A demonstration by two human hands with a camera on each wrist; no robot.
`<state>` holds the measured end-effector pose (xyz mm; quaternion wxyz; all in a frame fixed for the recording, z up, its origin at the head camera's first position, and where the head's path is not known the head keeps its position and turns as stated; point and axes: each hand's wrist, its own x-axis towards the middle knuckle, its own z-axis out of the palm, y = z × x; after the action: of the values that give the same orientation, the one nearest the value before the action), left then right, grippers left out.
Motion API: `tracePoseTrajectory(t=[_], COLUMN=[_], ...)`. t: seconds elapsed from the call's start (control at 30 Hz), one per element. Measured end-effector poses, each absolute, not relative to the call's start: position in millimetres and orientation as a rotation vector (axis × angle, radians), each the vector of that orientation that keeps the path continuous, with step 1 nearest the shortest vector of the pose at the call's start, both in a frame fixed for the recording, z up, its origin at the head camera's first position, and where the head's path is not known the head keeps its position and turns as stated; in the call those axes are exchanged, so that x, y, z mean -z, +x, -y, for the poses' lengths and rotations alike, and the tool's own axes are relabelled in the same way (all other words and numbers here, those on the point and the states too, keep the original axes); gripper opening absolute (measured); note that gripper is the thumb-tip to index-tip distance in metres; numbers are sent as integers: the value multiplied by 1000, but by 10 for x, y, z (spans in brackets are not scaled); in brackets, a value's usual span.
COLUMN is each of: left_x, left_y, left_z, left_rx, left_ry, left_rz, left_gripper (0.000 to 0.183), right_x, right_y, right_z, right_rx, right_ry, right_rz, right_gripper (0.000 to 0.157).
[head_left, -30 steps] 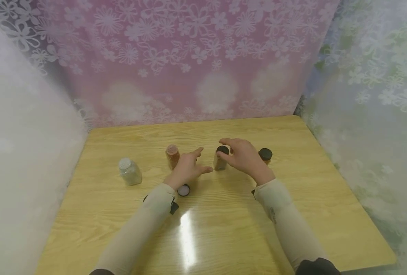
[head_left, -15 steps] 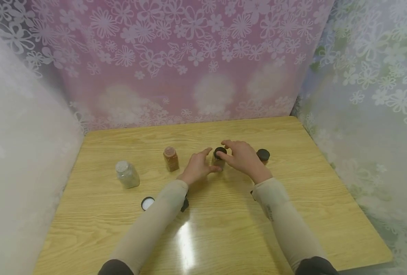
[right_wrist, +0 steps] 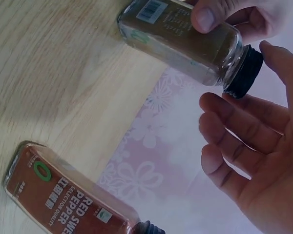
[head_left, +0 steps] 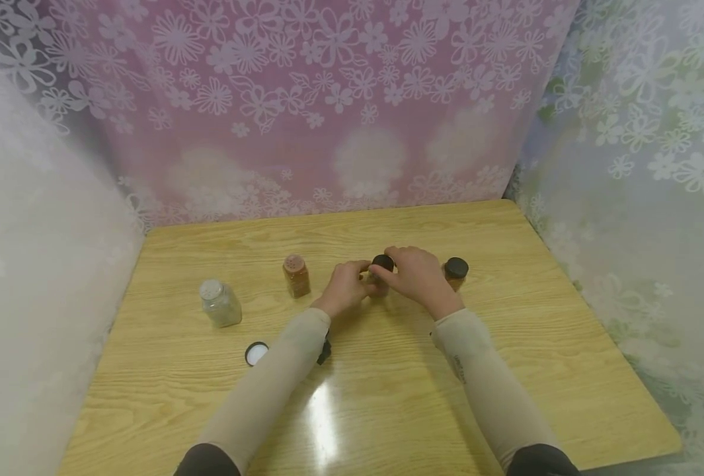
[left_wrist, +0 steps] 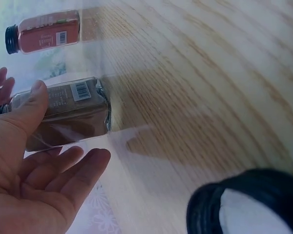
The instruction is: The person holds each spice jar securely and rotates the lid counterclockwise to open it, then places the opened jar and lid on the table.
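A square glass spice jar of brown powder (right_wrist: 176, 41) stands upright on the table between both hands. My left hand (head_left: 342, 289) grips its body, with the thumb lying on the label side in the left wrist view. Its black screw cap (right_wrist: 245, 73) sits on the neck. My right hand (head_left: 416, 276) pinches this cap from above, thumb on one edge and index finger at the other; the other fingers are spread loosely. Just right of that hand stands a capped jar of red sweet pepper (right_wrist: 68, 190).
Left of my hands stand a jar of reddish-brown spice (head_left: 296, 281) and a jar of pale contents (head_left: 221, 304), both showing perforated shaker tops. A loose black cap (head_left: 256, 354) lies with its white liner up beside my left sleeve. Patterned curtains (head_left: 352, 106) enclose the wooden table (head_left: 387, 410).
My left hand has moved right, away from the reddish-brown jar, and taken hold of the brown powder jar. The right hand's fingers have closed in on its cap.
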<state>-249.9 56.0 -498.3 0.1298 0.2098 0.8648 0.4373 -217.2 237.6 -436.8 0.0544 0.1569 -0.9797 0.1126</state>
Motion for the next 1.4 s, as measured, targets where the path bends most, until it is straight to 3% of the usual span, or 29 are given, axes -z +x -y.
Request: tracePoseTrajectory(t=[0.27,0.63,1.0,1.23,1.4], left_x=[4938,4897,4912,4925,4907], left_y=[-2513,-2523,-2598,-2645,-2618], left_z=[-568,-572,-586,-566,-592], left_rx=[-1227,-1204,-1154,-1122,-1138], left_ry=[611,631,759,768,724], left_rz=[-2535,-2515,-2556,-2544,-2538], left_gripper=[53,57,29,38,39], right_x=[4381,4410,4450,4463,4435], right_y=[-2204,-2189,-2205,-2175,-2149], right_z=[-2358,-2368,-2426,-2445,-2414], right_rx=[-385,-382,-404,-480,-426], right_ry=[489,601,732,786,660], right_rz=[2986,2986,2890,2914,2953], right_gripper=[51,52,41,36,49])
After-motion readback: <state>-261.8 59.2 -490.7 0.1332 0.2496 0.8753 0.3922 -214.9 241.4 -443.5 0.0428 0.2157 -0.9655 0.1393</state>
